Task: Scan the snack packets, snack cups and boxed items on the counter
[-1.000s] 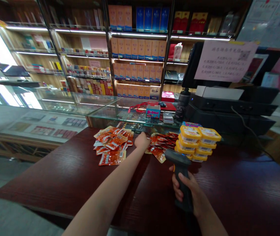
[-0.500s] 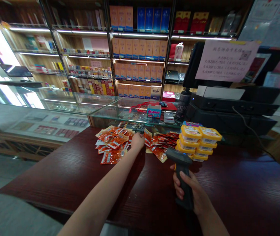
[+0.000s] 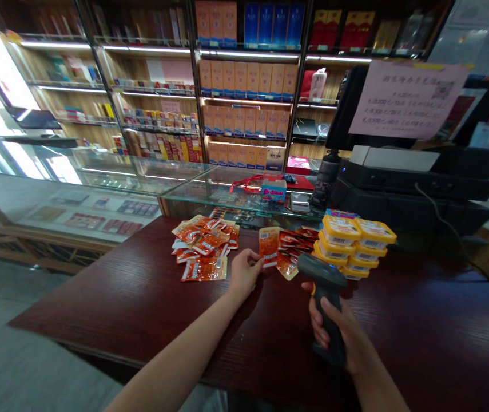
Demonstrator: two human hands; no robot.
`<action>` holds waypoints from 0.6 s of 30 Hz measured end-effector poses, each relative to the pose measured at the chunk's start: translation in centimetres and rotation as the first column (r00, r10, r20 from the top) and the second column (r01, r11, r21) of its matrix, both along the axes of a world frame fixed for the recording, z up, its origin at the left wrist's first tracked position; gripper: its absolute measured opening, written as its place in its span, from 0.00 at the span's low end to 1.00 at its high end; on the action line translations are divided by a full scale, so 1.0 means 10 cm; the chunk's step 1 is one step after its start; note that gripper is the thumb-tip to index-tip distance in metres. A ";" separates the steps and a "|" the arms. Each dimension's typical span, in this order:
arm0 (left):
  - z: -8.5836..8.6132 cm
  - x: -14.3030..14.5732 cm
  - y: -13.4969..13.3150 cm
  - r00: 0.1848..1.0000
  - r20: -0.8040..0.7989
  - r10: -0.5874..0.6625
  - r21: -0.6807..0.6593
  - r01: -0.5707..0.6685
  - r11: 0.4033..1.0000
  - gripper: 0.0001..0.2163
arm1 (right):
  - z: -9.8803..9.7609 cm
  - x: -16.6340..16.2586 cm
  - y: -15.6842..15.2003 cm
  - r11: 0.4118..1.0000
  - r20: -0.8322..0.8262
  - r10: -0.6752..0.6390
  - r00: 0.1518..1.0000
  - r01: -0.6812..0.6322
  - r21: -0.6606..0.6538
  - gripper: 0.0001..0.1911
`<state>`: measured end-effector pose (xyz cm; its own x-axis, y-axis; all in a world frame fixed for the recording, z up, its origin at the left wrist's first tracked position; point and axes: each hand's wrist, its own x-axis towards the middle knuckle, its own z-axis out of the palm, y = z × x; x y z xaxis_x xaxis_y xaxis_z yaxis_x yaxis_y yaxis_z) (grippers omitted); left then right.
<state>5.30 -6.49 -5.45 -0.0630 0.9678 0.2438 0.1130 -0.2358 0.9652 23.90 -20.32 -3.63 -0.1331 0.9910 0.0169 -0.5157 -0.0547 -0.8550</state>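
Note:
My left hand [image 3: 244, 272] is closed, thumb and fingers pinching the lower left corner of an orange snack packet [image 3: 269, 247]. Its barcode end points away from me. Just right of that packet lies a pile of similar packets [image 3: 298, 246], overlapping one another. Another loose heap of orange packets [image 3: 203, 243] is spread out left of my hand. My right hand [image 3: 338, 329] wraps around the handle of a black barcode scanner [image 3: 323, 280], whose head tilts toward the packets. Behind the scanner stand stacked yellow-lidded tubs [image 3: 342, 232].
All this lies on a dark wooden table [image 3: 141, 309]. A glass counter [image 3: 210, 186] borders its far side, bearing a small colourful box [image 3: 274, 190]. At right stand a monitor with a paper notice [image 3: 407, 97] and a black printer [image 3: 416, 177]. Shelves of boxed goods [image 3: 248, 80] line the wall.
My left hand has come back toward me from between the two heaps, drawing a packet's corner so that the packet now stands upright in view. The scanner stays in my right hand.

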 end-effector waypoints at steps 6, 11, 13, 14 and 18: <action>-0.05 -0.02 0.02 0.987 -0.154 0.036 0.120 -0.017 0.993 0.04 | 0.02 0.00 -0.02 1.000 -0.003 0.013 1.000 -0.012 0.025 0.14; -0.06 -0.03 0.02 0.968 -0.240 0.065 0.160 -0.026 0.987 0.04 | 0.01 0.02 -0.02 0.999 -0.002 0.022 1.000 -0.022 0.028 0.14; -0.05 -0.03 0.01 0.960 -0.269 0.076 0.171 -0.030 0.985 0.04 | 0.00 0.02 -0.02 0.999 0.004 0.025 1.000 -0.025 0.043 0.14; -0.05 -0.03 0.01 0.954 -0.286 0.086 0.179 -0.035 0.983 0.05 | 0.00 0.02 -0.02 0.998 0.004 0.026 1.000 -0.026 0.050 0.14; -0.02 -0.03 -0.01 0.934 -0.334 0.129 0.206 -0.061 0.977 0.06 | 0.00 0.02 -0.02 0.998 -0.008 0.026 1.000 -0.026 0.053 0.14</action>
